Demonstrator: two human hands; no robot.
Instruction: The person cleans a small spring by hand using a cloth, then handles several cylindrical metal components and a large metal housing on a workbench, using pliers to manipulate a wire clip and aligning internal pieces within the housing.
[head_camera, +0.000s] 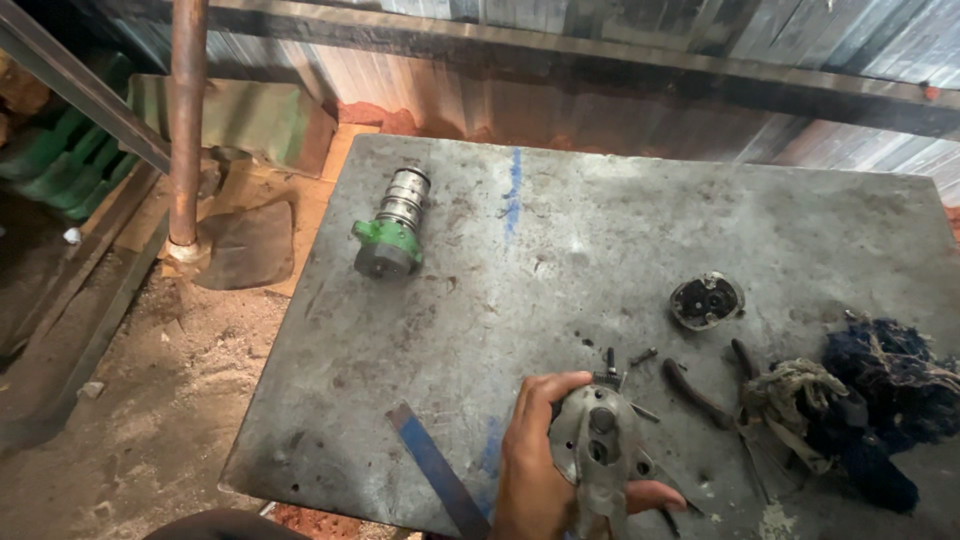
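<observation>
My left hand (530, 465) is at the near edge of the grey metal table (600, 230), shut around a grey cast metal housing (600, 440) with holes in its face. Just beyond the housing lie a few small dark screws (628, 360). A round dark cover plate (706, 301) rests to the upper right of the hand. A green and silver cylindrical part (392, 235) lies on its side at the table's far left. My right hand is out of sight.
Pliers (712, 398) lie right of the housing, beside a tangle of dirty rags (870, 400). A blue flat strip (440, 470) sits at the near edge. A rusty pole (186, 120) stands on the dirt floor to the left.
</observation>
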